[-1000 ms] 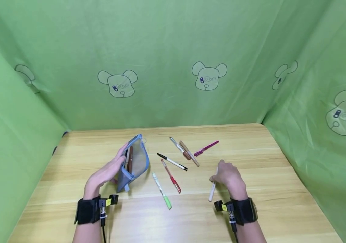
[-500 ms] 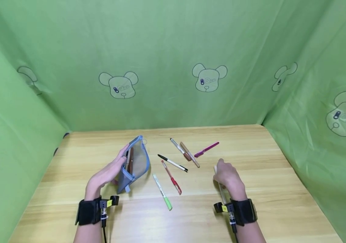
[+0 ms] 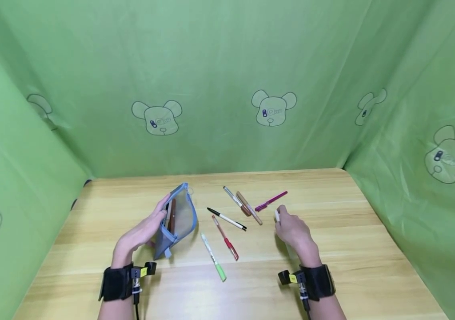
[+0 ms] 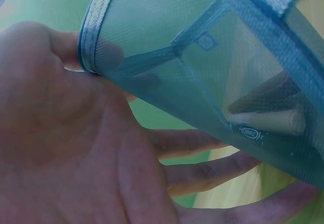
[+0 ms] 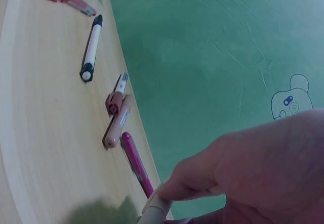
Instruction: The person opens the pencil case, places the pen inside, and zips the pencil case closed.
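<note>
Right grip (image 3: pixel 293 230): pinching white pen (image 3: pixel 277 216) | Pen axis: lengthwise away from person, far end angled left | Left grip (image 3: pixel 144 229): holding mesh pouch (image 3: pixel 186 218), mouth facing up-right

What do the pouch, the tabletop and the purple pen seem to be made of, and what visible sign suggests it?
Pouch: thin translucent mesh, probably synthetic; a pale pen-like shape shows through.
Tabletop: wood or wood-look laminate, slightly glossy; streaky grain and soft glare.
Purple pen: probably plastic; smooth, evenly coloured surface.
</note>
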Motion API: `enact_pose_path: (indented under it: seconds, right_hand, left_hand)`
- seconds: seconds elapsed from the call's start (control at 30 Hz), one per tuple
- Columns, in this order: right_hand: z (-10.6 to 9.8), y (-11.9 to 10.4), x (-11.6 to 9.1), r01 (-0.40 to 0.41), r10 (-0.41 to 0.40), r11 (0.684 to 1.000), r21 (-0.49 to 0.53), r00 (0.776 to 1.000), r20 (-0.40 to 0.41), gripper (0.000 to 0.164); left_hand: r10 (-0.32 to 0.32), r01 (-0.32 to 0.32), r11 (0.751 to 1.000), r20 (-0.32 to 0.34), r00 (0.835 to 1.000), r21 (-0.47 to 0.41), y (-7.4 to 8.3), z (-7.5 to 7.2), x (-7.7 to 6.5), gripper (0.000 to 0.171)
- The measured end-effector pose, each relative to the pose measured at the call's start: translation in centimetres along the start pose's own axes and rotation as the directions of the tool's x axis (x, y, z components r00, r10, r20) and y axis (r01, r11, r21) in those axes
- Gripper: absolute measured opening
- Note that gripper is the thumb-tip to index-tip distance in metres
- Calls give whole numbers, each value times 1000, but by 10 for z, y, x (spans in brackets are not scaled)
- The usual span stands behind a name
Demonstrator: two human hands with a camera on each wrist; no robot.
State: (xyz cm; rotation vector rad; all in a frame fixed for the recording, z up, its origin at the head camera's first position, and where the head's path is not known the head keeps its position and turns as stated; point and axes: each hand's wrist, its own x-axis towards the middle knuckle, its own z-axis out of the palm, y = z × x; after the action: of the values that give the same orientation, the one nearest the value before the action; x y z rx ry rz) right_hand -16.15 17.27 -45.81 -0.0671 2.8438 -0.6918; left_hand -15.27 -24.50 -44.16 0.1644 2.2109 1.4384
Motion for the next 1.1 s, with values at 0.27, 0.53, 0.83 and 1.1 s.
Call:
enact_pose_path:
  seconds: [0.27,0.53,0.83,1.1]
  right_hand:
    - [6,-17,5,60,-57,997,45,996,-67,35]
    - [14,-34,14,77,-67,986,150,995,-73,47]
    - [18,-60,20,103,-84,974,204,991,-100,60]
    - [21,-87,22,149,-128,957,248,987,-96,44]
  left_hand:
    - [-18,18,1000,-4,1000,-15,-3,-1,0,61]
    - [-7,7,1000,-3,1000,-18,-2,-1,0,60]
    - [-5,5,1000,-3,1000,-13,-2,-2,0,62]
    - [-16,16,1000,-9,1000,2,-2,-1,0,62]
